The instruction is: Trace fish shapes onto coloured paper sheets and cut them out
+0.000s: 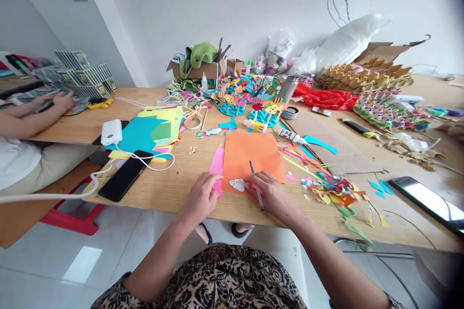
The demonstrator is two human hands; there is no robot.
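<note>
An orange paper sheet lies at the table's front edge, partly over a pink paper sheet. My left hand has its bent fingers and thumb closed at the pink sheet's left edge. On the lower part of the orange sheet is a small white fish cutout with a drawn outline. My right hand is curled over a grey pen, which slants across the paper under its fingers. Those fingertips reach the fish's tail and partly hide it.
Coloured sheets, a white power bank and a black phone lie left. Paper scraps, cardboard and another phone are right. Glue bottles and decorated paper crafts stand behind. A co-worker's hands are far left.
</note>
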